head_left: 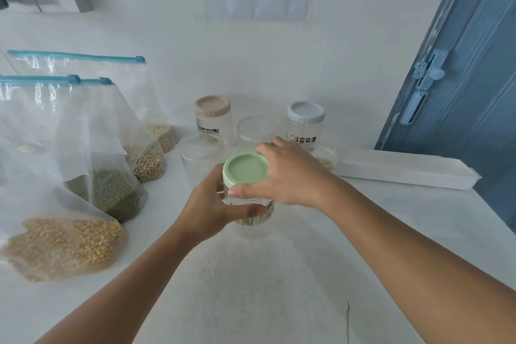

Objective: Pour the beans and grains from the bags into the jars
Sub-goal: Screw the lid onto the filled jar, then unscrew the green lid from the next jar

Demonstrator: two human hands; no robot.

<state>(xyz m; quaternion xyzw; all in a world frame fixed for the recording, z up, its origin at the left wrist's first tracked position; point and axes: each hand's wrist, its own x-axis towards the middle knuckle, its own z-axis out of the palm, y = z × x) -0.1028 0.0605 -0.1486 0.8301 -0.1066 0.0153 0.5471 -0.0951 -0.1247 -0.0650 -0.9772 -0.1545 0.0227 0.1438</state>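
Head camera view: a person is standing at a white counter (251, 274). The left hand (208, 207) is curling its fingers around the body of a clear jar (252, 213) at the counter's middle, while the right hand (290, 173) is gripping the jar's green lid (245, 169) from above, thumb and fingers bent round its rim. Behind, a beige-lidded jar (213, 117) and a pale-blue-lidded jar (305, 123) are standing. On the left, zip bags are lying: yellow corn (64, 246), green beans (111, 193), tan grain (146, 165).
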